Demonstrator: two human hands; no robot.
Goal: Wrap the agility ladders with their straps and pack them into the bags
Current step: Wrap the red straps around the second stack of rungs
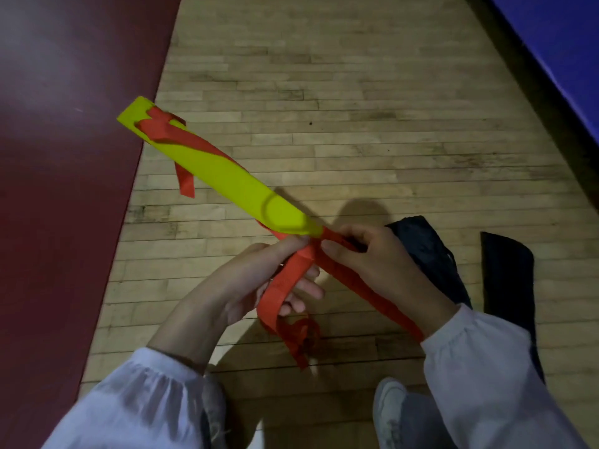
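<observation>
A stack of yellow agility ladder rungs points up and to the left above the wooden floor. Red strap is wound around its far end. At the near end, my right hand pinches the red strap where it meets the rungs. My left hand holds the strap just below, its fingers curled around the band. Loose red strap hangs down between my hands and bunches near the floor. Two dark bags lie flat on the floor at the right, partly behind my right arm.
A dark red mat covers the floor on the left. A blue padded edge runs along the upper right. My grey shoes are at the bottom. Wooden floor stretches ahead.
</observation>
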